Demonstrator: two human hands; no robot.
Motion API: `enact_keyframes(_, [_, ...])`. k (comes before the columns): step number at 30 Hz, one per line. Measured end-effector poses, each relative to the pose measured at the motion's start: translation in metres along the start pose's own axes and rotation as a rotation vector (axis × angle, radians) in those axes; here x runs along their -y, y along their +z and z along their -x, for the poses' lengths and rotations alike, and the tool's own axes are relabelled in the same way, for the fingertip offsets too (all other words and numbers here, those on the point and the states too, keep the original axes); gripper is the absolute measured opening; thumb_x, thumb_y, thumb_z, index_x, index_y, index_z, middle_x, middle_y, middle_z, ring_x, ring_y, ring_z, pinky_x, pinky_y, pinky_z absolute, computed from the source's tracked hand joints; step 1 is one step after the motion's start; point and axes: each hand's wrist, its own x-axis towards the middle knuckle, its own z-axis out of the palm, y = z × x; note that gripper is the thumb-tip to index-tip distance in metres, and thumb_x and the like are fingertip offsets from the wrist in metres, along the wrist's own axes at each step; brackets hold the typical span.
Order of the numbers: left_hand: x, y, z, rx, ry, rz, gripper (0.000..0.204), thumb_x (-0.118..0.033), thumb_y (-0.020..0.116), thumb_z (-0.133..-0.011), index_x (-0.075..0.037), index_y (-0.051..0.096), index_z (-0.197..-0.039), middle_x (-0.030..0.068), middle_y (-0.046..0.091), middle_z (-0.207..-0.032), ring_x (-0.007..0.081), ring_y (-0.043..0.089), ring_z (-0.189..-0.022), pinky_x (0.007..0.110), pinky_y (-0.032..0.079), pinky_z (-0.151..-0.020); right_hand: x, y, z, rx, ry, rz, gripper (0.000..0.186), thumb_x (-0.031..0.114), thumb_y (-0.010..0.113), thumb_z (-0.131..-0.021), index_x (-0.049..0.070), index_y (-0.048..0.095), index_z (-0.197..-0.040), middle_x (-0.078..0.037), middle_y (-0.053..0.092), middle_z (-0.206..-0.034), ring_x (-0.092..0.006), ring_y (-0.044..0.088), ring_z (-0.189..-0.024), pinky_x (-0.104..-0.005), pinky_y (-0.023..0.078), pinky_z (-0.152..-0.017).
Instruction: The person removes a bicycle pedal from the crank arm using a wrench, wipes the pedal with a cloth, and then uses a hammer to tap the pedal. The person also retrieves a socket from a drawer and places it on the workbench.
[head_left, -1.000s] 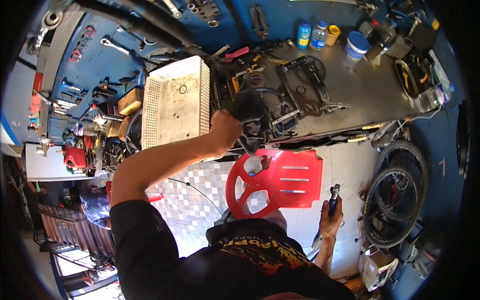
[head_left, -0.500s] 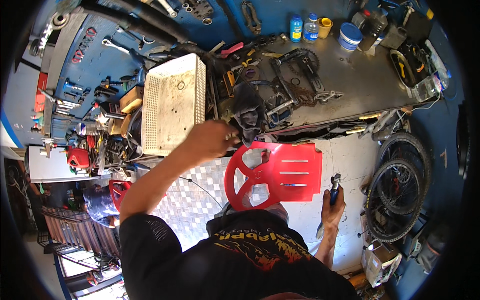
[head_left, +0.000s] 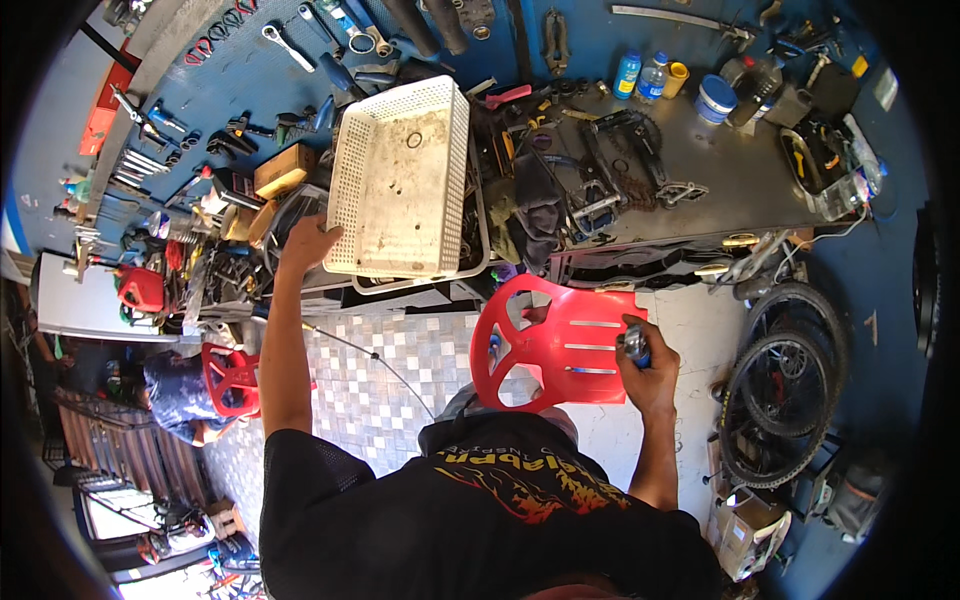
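My left hand point(head_left: 308, 245) is beside the near left corner of a white plastic basket point(head_left: 385, 266), its thumb pointing toward the wall. Most of its fingers are hard to make out, so whether they grip the rim I cannot tell. The basket is perforated, dirty inside, and has a small dark ring point(head_left: 414, 140) in it. Another pale tray point(head_left: 487, 225) shows beneath. My right hand point(head_left: 652, 375) is closed around a blue-handled hand tool point(head_left: 636, 347) with a metal head, its exact kind unclear. That hand is over the right edge of a red plastic chair point(head_left: 575, 340).
Bike cranks and a chain point(head_left: 640, 180) lie on the metal workbench point(head_left: 740, 190), with a dark cloth point(head_left: 538, 215) beside the basket. Bottles and tubs stand behind. Bicycle wheels point(head_left: 780, 400) lean at right. A person point(head_left: 180, 395) is at far left near another red chair point(head_left: 230, 380).
My left hand has gone from the dark cloth, right of the basket, to its left side. My right hand has risen toward the chair with the tool. The view has shifted.
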Motion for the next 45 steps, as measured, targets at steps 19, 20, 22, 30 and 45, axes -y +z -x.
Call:
enact_keyframes(19, [-0.177, 0.089, -0.012, 0.111, 0.458, 0.643, 0.029, -0.027, 0.068, -0.087, 0.001, 0.066, -0.092, 0.0236, 0.072, -0.085, 0.0406, 0.071, -0.078, 0.048, 0.056, -0.075, 0.070, 0.134, 0.137, -0.520, 0.372, 0.119, 0.024, 0.010, 0.066, -0.097, 0.001, 0.072, -0.119, 0.008, 0.046, -0.065, -0.0036, 0.038, -0.059, -0.0244, 0.029, -0.054])
enact_keyframes(20, [-0.183, 0.097, -0.015, 0.081, 0.462, 0.625, 0.030, -0.027, 0.067, -0.088, 0.002, 0.065, -0.093, 0.0258, 0.071, -0.084, 0.0433, 0.071, -0.079, 0.051, 0.056, -0.075, 0.072, 0.134, 0.143, -0.529, 0.402, 0.113, 0.024, 0.010, 0.066, -0.097, 0.000, 0.072, -0.119, 0.008, 0.046, -0.065, -0.0037, 0.038, -0.059, -0.0245, 0.029, -0.054])
enact_keyframes(22, [-0.194, 0.109, -0.018, 0.048, 0.470, 0.585, 0.031, -0.026, 0.066, -0.090, 0.005, 0.063, -0.096, 0.0303, 0.071, -0.084, 0.0486, 0.071, -0.080, 0.056, 0.057, -0.076, 0.075, 0.133, 0.153, -0.542, 0.414, 0.095, 0.024, 0.010, 0.066, -0.098, -0.001, 0.071, -0.119, 0.007, 0.045, -0.064, -0.0035, 0.037, -0.058, -0.0243, 0.028, -0.054])
enact_keyframes(30, [-0.165, 0.100, 0.005, -0.099, 0.513, 0.536, 0.035, -0.034, 0.071, -0.092, -0.002, 0.068, -0.105, 0.0236, 0.073, -0.093, 0.0459, 0.071, -0.089, 0.053, 0.056, -0.079, 0.056, 0.127, 0.155, -0.511, 0.335, 0.028, 0.023, 0.008, 0.065, -0.098, -0.002, 0.071, -0.119, 0.008, 0.045, -0.065, -0.0022, 0.036, -0.058, -0.0233, 0.026, -0.053])
enact_keyframes(45, [0.000, 0.047, -0.137, -0.224, 0.030, 0.886, 0.075, -0.050, 0.086, -0.081, 0.003, 0.058, -0.126, 0.0153, 0.074, -0.098, 0.0191, 0.067, -0.070, 0.033, 0.053, -0.056, 0.092, 0.180, 0.125, -0.438, 0.455, 0.185, 0.020, 0.011, 0.068, -0.098, 0.003, 0.071, -0.116, 0.005, 0.052, -0.068, -0.0034, 0.041, -0.061, -0.0250, 0.032, -0.053])
